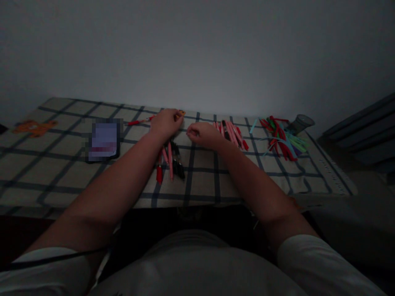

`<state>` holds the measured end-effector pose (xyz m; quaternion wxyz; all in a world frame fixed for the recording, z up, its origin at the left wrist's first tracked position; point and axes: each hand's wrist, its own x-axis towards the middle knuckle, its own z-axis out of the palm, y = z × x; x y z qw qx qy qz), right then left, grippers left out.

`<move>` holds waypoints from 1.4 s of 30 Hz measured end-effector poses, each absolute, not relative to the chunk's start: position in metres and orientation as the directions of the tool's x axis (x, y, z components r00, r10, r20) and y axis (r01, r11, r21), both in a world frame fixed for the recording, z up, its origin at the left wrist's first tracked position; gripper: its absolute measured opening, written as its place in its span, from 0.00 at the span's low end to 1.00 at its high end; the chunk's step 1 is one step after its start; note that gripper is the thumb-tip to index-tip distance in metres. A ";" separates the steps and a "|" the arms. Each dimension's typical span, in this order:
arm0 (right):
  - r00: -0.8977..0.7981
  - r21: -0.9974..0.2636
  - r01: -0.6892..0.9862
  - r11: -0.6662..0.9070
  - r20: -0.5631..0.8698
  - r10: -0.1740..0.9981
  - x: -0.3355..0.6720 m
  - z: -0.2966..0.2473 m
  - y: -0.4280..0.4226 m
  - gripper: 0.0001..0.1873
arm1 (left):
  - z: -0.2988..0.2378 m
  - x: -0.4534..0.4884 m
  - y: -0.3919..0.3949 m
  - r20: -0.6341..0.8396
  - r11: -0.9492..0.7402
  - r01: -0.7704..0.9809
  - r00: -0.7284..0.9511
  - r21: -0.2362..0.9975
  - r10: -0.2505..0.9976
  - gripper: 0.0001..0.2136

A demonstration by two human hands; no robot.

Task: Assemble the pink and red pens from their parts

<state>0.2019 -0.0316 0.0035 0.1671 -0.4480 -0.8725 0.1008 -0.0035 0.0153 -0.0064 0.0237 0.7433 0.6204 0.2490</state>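
The left hand (pixel 166 123) is bent over the middle of the table, palm down, with a small orange-yellow piece (pixel 182 112) at its fingertips; whether the fingers pinch that piece or merely lie against it, I cannot tell. Just beside it, the right hand (pixel 202 135) has its fingers curled in toward the thumb, apart from the left, and I cannot tell whether anything is inside the curl. Below the left hand, on its near side, lies a loose cluster of pens (pixel 170 160), red, pink and black, partly hidden by the wrist. A red-ended pen (pixel 134 122) pokes out on the hand's other side. Next to the right hand, a second group of pens (pixel 231 133) lies slanted side by side, mostly pink with some red and black. Farther right is a tangle of coloured strips (pixel 279 142) (red, green, pale blue and a little purple), with a dark cup (pixel 300 123) tilted just behind. Out to the left lie a dark-edged tablet (pixel 104 139), partly pixelated, and a flat orange figure (pixel 33 128), all on a checked cloth (pixel 203 181) before a plain wall (pixel 197 53).
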 end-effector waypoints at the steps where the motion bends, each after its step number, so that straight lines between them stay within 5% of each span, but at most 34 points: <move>1: -0.609 -0.347 0.700 0.624 0.166 0.776 0.195 0.001 -0.035 0.12 | -0.007 -0.005 0.017 0.346 -0.228 0.906 0.099 0.357 0.933 0.19; 5: -0.738 -0.454 0.553 0.699 0.123 0.663 0.179 -0.010 -0.042 0.13 | -0.008 -0.005 0.018 0.319 -0.211 0.909 0.093 0.359 0.943 0.20; 11: -0.787 -0.451 0.513 0.731 0.092 0.610 0.181 -0.019 -0.038 0.13 | -0.006 -0.002 0.014 0.323 -0.204 0.914 0.086 0.350 0.942 0.20; 24: -0.734 -0.355 0.614 0.704 0.070 0.676 0.181 -0.012 -0.044 0.02 | -0.007 -0.002 0.015 0.291 -0.164 0.916 0.055 0.367 0.955 0.19; 32: -0.787 -0.359 0.559 0.748 0.053 0.614 0.181 -0.014 -0.039 0.08 | -0.007 -0.001 0.014 0.279 -0.147 0.923 0.045 0.355 0.959 0.19; 42: -0.632 -0.323 0.741 0.589 -0.040 0.774 0.182 0.000 -0.051 0.08 | -0.002 0.002 0.010 0.265 -0.119 0.927 0.022 0.356 0.964 0.18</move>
